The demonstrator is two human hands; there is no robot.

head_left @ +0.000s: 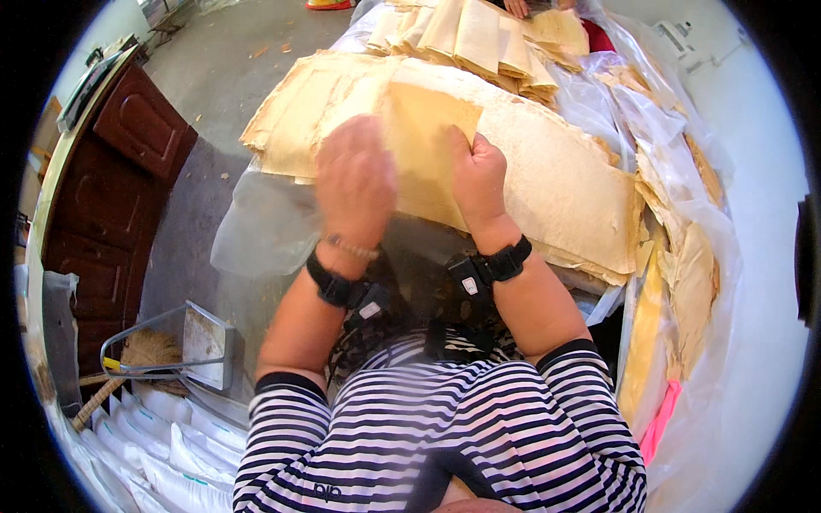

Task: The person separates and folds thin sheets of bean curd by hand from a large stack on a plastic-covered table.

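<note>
A thin yellow-tan sheet [423, 158], like dried bean curd skin, is raised in front of me. My right hand [481, 181] pinches its right side, with the thumb on the upper face and the fingers behind. Over the sheet's left edge is my left hand [356, 175], its fingers smeared by motion, so their grip cannot be made out. Beneath both hands lies a broad stack of pale sheets [560, 188] with ragged edges. More flat sheets [295, 107] extend from the stack's left end.
Folded sheets [479, 38] are piled at the far side, near another person's hand [516, 8]. Clear plastic film [590, 111] and torn sheet scraps [693, 282] line the right. A dark red cabinet [103, 197], dustpan [208, 346], broom [150, 349] and white sacks [184, 453] stand left.
</note>
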